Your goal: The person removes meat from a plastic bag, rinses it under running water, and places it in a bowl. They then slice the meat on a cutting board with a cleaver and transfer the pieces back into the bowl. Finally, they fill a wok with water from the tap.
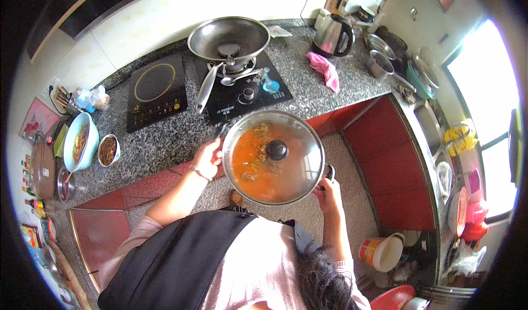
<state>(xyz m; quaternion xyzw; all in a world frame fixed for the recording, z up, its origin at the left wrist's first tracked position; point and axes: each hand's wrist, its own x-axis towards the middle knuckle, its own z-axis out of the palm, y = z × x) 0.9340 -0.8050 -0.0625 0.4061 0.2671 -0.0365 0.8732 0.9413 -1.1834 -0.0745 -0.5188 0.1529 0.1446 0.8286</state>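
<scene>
Between my two hands is a pot covered by a glass lid (297, 174) with a black knob (277, 150). An orange-red soup (251, 157) with darker bits shows through the partly fogged glass. My left hand (208, 157) grips the pot at its left side, near a dark handle there. On the right, my right hand (328, 192) holds the pot's black loop handle (330, 171). The pot is held in front of my body, by the counter's front edge; its walls are hidden under the lid.
A wok (229, 33) sits on the gas stove (222, 103), its handle pointing towards me. Left of it lies an induction cooktop (144, 116). A light-blue bowl of food (93, 134) and a smaller bowl (108, 150) stand further left. An electric kettle (328, 35) and pink cloth (324, 68) are at right.
</scene>
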